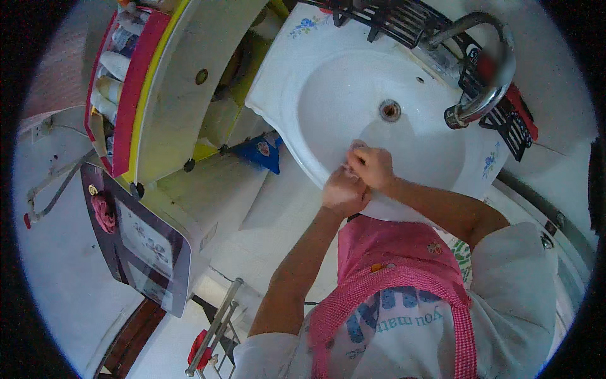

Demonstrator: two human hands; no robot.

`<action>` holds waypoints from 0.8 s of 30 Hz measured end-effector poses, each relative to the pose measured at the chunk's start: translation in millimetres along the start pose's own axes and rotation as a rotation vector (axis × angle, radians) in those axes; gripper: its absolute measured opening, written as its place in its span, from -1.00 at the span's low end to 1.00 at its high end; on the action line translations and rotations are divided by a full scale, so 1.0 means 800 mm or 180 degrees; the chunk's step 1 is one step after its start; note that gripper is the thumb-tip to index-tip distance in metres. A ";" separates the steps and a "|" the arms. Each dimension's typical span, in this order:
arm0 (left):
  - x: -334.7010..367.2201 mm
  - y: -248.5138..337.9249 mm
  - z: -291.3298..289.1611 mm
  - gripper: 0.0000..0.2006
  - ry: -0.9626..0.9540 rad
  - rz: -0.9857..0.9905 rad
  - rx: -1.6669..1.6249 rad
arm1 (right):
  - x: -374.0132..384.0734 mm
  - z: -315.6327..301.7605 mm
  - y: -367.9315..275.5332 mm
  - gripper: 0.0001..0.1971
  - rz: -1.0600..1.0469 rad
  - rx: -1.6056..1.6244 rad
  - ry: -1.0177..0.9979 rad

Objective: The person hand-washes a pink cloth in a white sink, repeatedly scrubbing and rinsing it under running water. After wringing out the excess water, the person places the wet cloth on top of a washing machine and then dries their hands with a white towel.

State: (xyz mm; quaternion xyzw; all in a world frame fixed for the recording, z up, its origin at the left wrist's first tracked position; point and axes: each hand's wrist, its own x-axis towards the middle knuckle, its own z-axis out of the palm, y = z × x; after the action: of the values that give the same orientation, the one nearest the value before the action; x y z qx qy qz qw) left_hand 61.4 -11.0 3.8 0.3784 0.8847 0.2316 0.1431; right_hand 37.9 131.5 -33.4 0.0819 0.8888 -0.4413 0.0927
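My left hand point(344, 191) and my right hand point(375, 168) are closed and pressed together over the near rim of a white washbasin point(309, 82). Curled fingers hide most of what lies between them. A small pale patch shows at the fingers, too little to name. The round drain point(390, 110) is visible just beyond my hands. At the basin's right side a curved chrome faucet point(509, 60) hangs over the bowl, and no water stream shows from it.
Black slatted racks point(394, 20) line the basin's back edge, with a red item point(522, 112) beside them. On the left stand a cabinet point(189, 82), a pink-edged bin of bottles point(140, 82) and a dark-framed panel point(104, 243). A metal rack point(218, 328) is lower left.
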 end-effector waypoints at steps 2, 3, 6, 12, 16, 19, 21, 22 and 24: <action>0.000 0.003 0.000 -0.81 0.0198 0.0058 -0.0120 | 0.003 0.022 0.028 -0.71 -0.0419 -0.0495 0.0054; 0.003 0.002 0.001 -0.82 0.0536 0.0207 -0.0186 | 0.041 0.019 0.056 -0.76 -0.0715 -0.0364 0.0108; 0.006 0.003 -0.002 -0.82 0.0674 0.0283 -0.0115 | 0.127 0.010 0.076 -0.77 -0.1143 -0.1156 0.0910; -0.002 0.002 0.004 -0.77 0.0575 0.0162 -0.0013 | 0.108 0.011 0.066 -0.65 -0.0090 -0.0614 0.0473; 0.000 0.002 0.002 -0.86 0.0623 0.0011 -0.0309 | 0.119 -0.013 0.050 -0.51 0.0893 0.1518 -0.0156; 0.015 0.015 -0.021 -0.92 0.1045 -0.1378 -0.0743 | 0.118 -0.057 -0.016 -0.53 0.0841 0.2037 -0.0383; 0.028 0.029 -0.063 -0.93 0.1501 -0.1017 -0.0474 | 0.118 -0.078 -0.024 -0.54 0.0623 0.2698 -0.0337; 0.030 0.029 -0.077 -0.94 0.1725 -0.0834 -0.0340 | 0.120 -0.085 -0.023 -0.54 0.0510 0.3028 -0.0315; 0.024 0.025 -0.078 -0.88 0.1346 0.0023 0.0174 | 0.125 -0.091 0.001 -0.62 0.0386 0.2417 -0.0152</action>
State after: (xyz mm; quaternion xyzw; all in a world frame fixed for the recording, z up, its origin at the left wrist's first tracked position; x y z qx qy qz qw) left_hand 33.9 -3.5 65.7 0.3282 0.8996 0.2823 -0.0568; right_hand -65.5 196.4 -15.0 0.1525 0.6531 -0.7346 0.1025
